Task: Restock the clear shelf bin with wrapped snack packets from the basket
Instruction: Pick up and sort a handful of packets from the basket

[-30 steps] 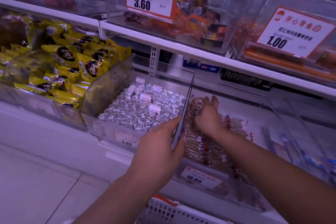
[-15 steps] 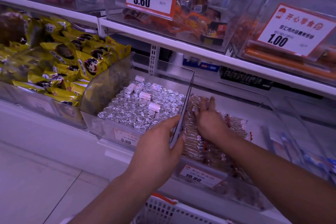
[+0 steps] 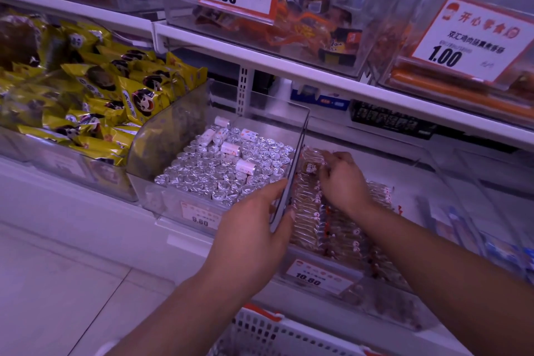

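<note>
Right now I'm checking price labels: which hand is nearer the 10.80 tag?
Left. The left hand grips the clear divider wall just above and left of the 10.80 tag; the right hand is farther up, among the wrapped packets.

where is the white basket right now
In the head view the white basket sits at the bottom edge, centre, below the clear bin with the 10.80 tag, between the person's forearms.

White shelves (image 3: 289, 66), pale tiled floor (image 3: 57, 283).
</note>
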Tool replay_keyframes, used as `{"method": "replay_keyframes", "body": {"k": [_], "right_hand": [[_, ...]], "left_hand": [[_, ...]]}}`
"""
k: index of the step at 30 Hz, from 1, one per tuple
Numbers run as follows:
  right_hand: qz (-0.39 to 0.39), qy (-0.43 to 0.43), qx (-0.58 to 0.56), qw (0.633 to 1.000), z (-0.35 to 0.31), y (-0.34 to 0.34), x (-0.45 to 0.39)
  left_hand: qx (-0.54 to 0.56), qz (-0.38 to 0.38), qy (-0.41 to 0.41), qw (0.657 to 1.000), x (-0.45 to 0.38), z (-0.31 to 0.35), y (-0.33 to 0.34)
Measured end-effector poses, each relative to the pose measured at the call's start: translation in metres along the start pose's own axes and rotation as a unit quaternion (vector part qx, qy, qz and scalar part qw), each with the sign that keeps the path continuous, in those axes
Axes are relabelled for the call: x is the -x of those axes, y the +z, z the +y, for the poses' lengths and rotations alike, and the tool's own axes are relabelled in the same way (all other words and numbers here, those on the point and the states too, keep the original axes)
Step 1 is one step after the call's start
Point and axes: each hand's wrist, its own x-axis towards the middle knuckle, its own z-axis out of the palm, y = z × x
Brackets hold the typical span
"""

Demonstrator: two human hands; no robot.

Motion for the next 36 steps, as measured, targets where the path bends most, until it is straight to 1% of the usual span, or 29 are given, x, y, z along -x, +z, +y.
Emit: {"method": "replay_keyframes", "body": {"k": [2, 4, 5, 6, 8, 9, 14, 16, 19, 21, 25, 28, 32, 36], "right_hand": [[0.013, -0.009, 0.073, 0.997, 0.005, 0.003, 0.002], [0.032, -0.053, 0.121, 0.991, 0.009, 0.004, 0.002], [0.017, -0.079, 0.134, 0.988, 0.01, 0.005, 0.0], [-0.014, -0.099, 0.143, 0.985, 0.011, 0.008, -0.001], [-0.078, -0.107, 0.153, 0.979, 0.011, 0.014, -0.005], [-0.09, -0.103, 0.157, 0.978, 0.012, 0.017, -0.007], [-0.076, -0.106, 0.202, 0.971, 0.011, 0.011, -0.01], [-0.058, -0.109, 0.183, 0.975, 0.007, 0.008, -0.01], [-0.024, -0.129, 0.122, 0.984, 0.001, -0.004, -0.011], [-0.02, -0.144, 0.111, 0.983, 0.0, -0.014, -0.011], [-0.049, -0.12, 0.124, 0.984, 0.002, -0.026, -0.008], [-0.006, -0.105, 0.149, 0.983, 0.002, -0.033, -0.009], [-0.016, -0.079, 0.135, 0.988, 0.0, -0.034, -0.012], [-0.015, -0.13, 0.149, 0.98, 0.005, -0.028, -0.006]], "left_hand": [[-0.001, 0.002, -0.001, 1.0, 0.0, 0.0, 0.0], [-0.004, -0.001, -0.002, 1.0, 0.0, -0.001, 0.0], [-0.002, -0.004, -0.004, 1.0, 0.0, -0.001, 0.0], [-0.001, -0.007, -0.006, 1.0, 0.0, -0.001, 0.0], [-0.003, -0.011, -0.008, 1.0, 0.0, -0.001, -0.001], [-0.006, -0.013, -0.007, 1.0, 0.0, -0.001, -0.001], [-0.022, -0.026, -0.001, 0.999, 0.0, 0.0, -0.003], [-0.025, -0.03, -0.001, 0.999, 0.0, 0.0, -0.004], [-0.024, -0.034, 0.001, 0.999, 0.001, 0.0, -0.005], [-0.029, -0.032, 0.0, 0.999, 0.001, -0.001, -0.005], [-0.033, -0.027, -0.001, 0.999, 0.002, -0.001, -0.005], [-0.032, -0.025, -0.001, 0.999, 0.003, 0.002, -0.005], [-0.029, -0.026, -0.002, 0.999, 0.004, 0.001, -0.005], [-0.032, -0.03, -0.002, 0.999, 0.002, 0.001, -0.005]]}}
